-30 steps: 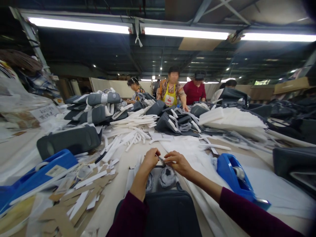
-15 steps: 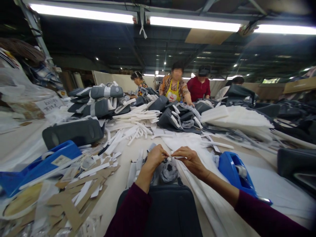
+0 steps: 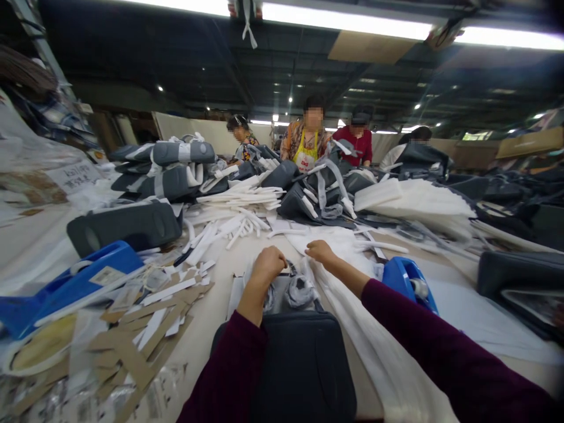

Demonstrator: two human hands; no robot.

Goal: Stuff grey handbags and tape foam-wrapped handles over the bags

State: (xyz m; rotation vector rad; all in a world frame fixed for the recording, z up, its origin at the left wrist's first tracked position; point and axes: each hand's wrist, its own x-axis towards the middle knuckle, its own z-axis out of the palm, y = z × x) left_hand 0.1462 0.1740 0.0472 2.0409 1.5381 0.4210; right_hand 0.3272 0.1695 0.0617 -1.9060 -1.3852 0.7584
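Observation:
A dark bag [image 3: 304, 364] lies flat before me on the table. Beyond its top edge sits a plastic-wrapped roll [image 3: 299, 291], perhaps a strap or handle, beside a pale flap [image 3: 235, 294]. Over the left side of these wrapped parts is my left hand [image 3: 268, 265], its fingers pinched together near a small dark piece; what they hold is hidden. Slightly higher and to the right, my right hand [image 3: 321, 251] is closed above the edge of a white foam sheet [image 3: 348, 317]. Whatever is in its fingers cannot be made out. The two hands are apart.
Blue tape dispensers stand at left [image 3: 103, 267] and right [image 3: 409, 285]. Cardboard strips [image 3: 127, 346] litter the left side. White foam strips [image 3: 242, 200] and stacked dark bags [image 3: 170, 176] fill the back, where several co-workers stand. Another dark bag [image 3: 520, 276] lies at right.
My hands, nearly touching at the fingertips before, have separated a little. The right fingers have curled in, and that hand has moved up and forward. A co-worker now lifts a wrapped strap.

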